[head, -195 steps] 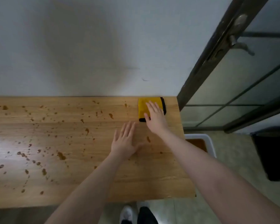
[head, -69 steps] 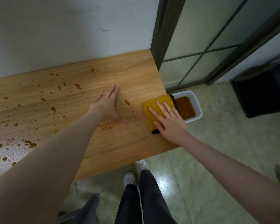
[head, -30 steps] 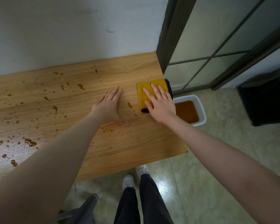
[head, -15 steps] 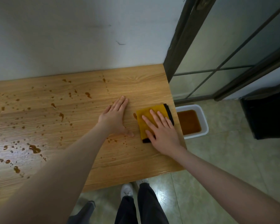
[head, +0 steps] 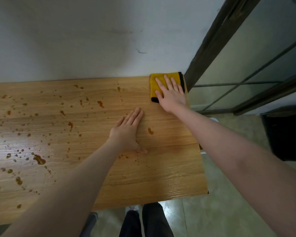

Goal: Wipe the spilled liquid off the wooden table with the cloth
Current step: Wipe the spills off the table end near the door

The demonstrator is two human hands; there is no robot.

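Note:
A folded yellow cloth (head: 156, 82) with a black edge lies at the far right corner of the wooden table (head: 169, 177), against the wall. My right hand (head: 170, 94) presses flat on it with straight fingers. My left hand (head: 128, 132) lies flat on the bare wood near the table's middle, palm down. Brown drops of spilled liquid (head: 38, 159) are scattered over the left and middle of the table, and one drop (head: 150, 131) sits just right of my left hand.
A grey wall runs behind the table. A dark-framed glass door (head: 246, 69) stands to the right. A white tub (head: 214, 119) on the tiled floor is mostly hidden behind my right arm. A dark bin (head: 287, 134) sits further right.
My right hand has slid the cloth from the table's right edge near my left hand away to the far right corner. My left hand has stayed flat in place.

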